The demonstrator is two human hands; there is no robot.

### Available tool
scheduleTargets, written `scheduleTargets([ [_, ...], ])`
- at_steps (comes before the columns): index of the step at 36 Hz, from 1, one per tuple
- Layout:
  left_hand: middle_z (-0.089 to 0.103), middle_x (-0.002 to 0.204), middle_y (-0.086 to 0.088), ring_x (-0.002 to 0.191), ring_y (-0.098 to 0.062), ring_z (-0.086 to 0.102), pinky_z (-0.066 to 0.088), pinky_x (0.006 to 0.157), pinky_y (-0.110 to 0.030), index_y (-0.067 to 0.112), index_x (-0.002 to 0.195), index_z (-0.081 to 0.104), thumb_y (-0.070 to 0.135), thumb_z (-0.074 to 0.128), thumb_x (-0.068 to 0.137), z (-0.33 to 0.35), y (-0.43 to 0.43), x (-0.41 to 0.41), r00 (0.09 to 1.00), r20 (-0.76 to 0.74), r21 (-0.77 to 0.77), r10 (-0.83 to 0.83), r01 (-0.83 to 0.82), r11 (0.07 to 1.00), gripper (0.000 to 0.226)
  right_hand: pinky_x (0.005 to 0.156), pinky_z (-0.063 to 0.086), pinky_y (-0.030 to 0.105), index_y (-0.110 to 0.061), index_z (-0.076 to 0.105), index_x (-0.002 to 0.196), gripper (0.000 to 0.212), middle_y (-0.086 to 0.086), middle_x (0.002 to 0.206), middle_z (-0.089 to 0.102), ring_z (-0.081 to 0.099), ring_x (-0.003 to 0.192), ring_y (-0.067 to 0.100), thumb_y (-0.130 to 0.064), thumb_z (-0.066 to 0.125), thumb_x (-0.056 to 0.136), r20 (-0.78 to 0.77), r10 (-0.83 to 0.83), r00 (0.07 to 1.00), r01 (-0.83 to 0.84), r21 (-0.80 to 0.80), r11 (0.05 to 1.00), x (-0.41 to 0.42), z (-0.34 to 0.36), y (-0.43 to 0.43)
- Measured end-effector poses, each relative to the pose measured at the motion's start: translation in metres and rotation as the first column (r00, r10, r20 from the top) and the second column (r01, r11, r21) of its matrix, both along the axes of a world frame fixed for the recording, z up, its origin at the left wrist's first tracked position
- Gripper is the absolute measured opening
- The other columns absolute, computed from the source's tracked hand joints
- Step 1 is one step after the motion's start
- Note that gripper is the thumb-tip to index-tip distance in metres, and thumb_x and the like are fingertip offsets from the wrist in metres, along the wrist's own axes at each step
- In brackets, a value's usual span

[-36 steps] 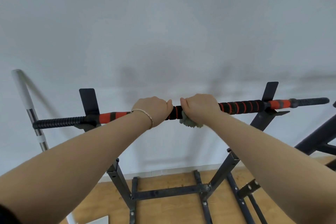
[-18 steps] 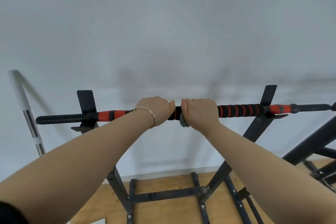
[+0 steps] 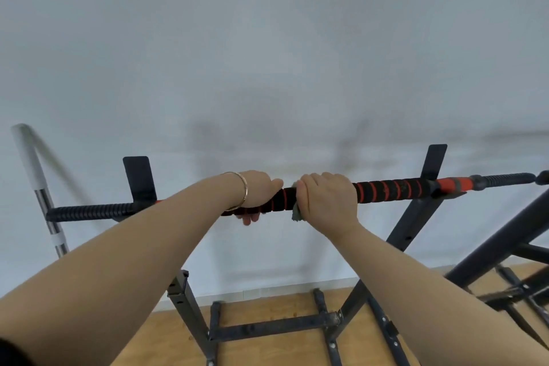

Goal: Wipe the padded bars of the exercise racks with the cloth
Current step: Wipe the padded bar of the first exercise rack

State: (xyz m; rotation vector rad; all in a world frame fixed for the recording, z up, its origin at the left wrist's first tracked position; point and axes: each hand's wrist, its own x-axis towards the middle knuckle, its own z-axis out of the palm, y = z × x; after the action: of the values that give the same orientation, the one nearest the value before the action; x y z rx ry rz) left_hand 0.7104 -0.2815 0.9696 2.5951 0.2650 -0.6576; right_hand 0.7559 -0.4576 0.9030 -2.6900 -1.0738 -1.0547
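Wider gap between left hand (image 3: pixel 257 190) and right hand (image 3: pixel 326 196) than 0.5 s ago: nearly touching then, now a bare stretch of black-and-red padding between them, with left fingertips newly visible under the bar. Left hand wrapped over the padded bar (image 3: pixel 386 189) from above, thumb pointing toward the right hand, gold bracelet (image 3: pixel 244 192) on the wrist. Right hand clamped round the same bar just right of that bare stretch, grey-green cloth (image 3: pixel 296 214) trapped between palm and padding, one crumpled edge poking out below and to the left of the fist. Bar lying across two black hooks of the black steel rack (image 3: pixel 267 327): left hook (image 3: pixel 138 178), right hook (image 3: pixel 435 162). Tilted in view, right end higher. Black padding with red spiral stripes from the hands out to the right hook; plain orange sleeve (image 3: pixel 451 184) just past that hook; ribbed black ends beyond both hooks. Rack uprights and cross-brace down on the wooden floor (image 3: pixel 267 349), close to the pale wall (image 3: pixel 267 53). Second dark frame (image 3: pixel 505 246) at the right edge, partly cut off. Silver-and-white pole (image 3: pixel 38 187) leaning against the wall at far left, well apart from both hands.
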Motion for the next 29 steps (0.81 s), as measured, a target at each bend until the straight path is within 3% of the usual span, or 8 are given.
scheduleTargets([
  [4,0.067,0.076,-0.012,0.059,-0.028,0.064,0.053,0.064,-0.035,0.007,0.093,0.052,0.032,0.024,0.102,-0.012,-0.001,0.001,0.978,0.162,0.28,-0.129,0.079,0.957,0.039,0.049,0.014,0.022,-0.019,0.039,0.059,0.027,-0.005,0.046,0.034,0.027,0.041,0.02,-0.009,0.063,0.067,-0.083,-0.084,0.993,0.068,-0.189,0.98,0.006,0.018,0.007],
  [6,0.059,0.084,-0.008,0.072,-0.031,0.064,0.05,0.06,-0.037,0.009,0.118,0.043,0.02,0.038,0.099,-0.014,0.0,-0.002,0.919,0.188,0.544,-0.347,0.197,0.816,0.023,0.049,0.017,0.023,-0.016,0.041,0.066,0.022,-0.004,0.054,0.04,0.036,0.051,0.021,-0.013,0.054,0.083,-0.284,-0.142,0.948,0.052,-0.303,0.952,0.012,0.031,0.013],
  [8,0.047,0.082,-0.002,0.072,-0.028,0.055,0.042,0.056,-0.034,0.016,0.131,0.034,0.018,0.04,0.098,-0.021,-0.001,-0.01,0.847,0.225,0.687,-0.481,0.213,0.695,0.034,0.054,0.026,0.028,-0.013,0.044,0.074,0.024,0.0,0.068,0.046,0.044,0.067,0.024,-0.017,0.036,0.096,-0.548,-0.202,0.812,0.033,-0.302,0.953,0.027,0.044,0.021],
  [10,0.045,0.088,-0.002,0.073,-0.027,0.05,0.04,0.055,-0.034,0.016,0.134,0.03,0.018,0.038,0.099,-0.028,-0.003,-0.018,0.777,0.281,0.774,-0.564,0.164,0.612,0.035,0.059,0.031,0.032,-0.013,0.043,0.072,0.031,0.002,0.073,0.047,0.043,0.069,0.023,-0.026,0.033,0.099,-0.776,-0.265,0.573,0.041,-0.295,0.955,0.037,0.059,0.026],
  [13,0.045,0.09,-0.004,0.072,-0.027,0.052,0.039,0.054,-0.032,0.014,0.129,0.033,0.018,0.034,0.101,-0.037,-0.002,-0.022,0.724,0.345,0.797,-0.597,0.109,0.594,0.028,0.06,0.031,0.033,-0.012,0.039,0.069,0.037,0.003,0.07,0.041,0.036,0.063,0.021,-0.03,0.033,0.102,-0.871,-0.212,0.444,0.022,-0.226,0.974,0.039,0.066,0.028],
  [17,0.035,0.084,-0.001,0.067,-0.025,0.047,0.029,0.047,-0.029,0.014,0.134,0.033,0.016,0.042,0.099,-0.039,-0.002,-0.022,0.73,0.356,0.792,-0.584,0.095,0.603,0.036,0.075,0.047,0.037,-0.015,0.056,0.08,0.053,-0.001,0.08,0.062,0.056,0.08,0.02,-0.046,0.021,0.104,-0.743,-0.137,0.655,0.005,-0.177,0.984,0.024,0.06,0.018],
  [21,0.03,0.076,0.001,0.061,-0.023,0.043,0.028,0.046,-0.027,0.015,0.126,0.038,0.009,0.055,0.088,-0.036,-0.001,-0.023,0.753,0.357,0.781,-0.553,0.085,0.619,0.042,0.079,0.05,0.042,-0.027,0.061,0.095,0.038,-0.009,0.096,0.064,0.057,0.09,0.017,-0.051,0.031,0.099,-0.584,0.073,0.808,-0.017,0.102,0.995,0.007,0.039,-0.007],
  [29,0.025,0.071,0.001,0.059,-0.022,0.041,0.03,0.048,-0.027,0.016,0.122,0.039,0.006,0.056,0.084,-0.036,0.0,-0.024,0.75,0.363,0.775,-0.553,0.087,0.626,0.043,0.103,0.042,0.037,-0.016,0.054,0.138,0.069,-0.001,0.129,0.063,0.055,0.118,0.022,-0.065,0.047,0.09,-0.417,0.142,0.898,-0.169,-0.028,0.985,-0.001,0.019,-0.04],
])
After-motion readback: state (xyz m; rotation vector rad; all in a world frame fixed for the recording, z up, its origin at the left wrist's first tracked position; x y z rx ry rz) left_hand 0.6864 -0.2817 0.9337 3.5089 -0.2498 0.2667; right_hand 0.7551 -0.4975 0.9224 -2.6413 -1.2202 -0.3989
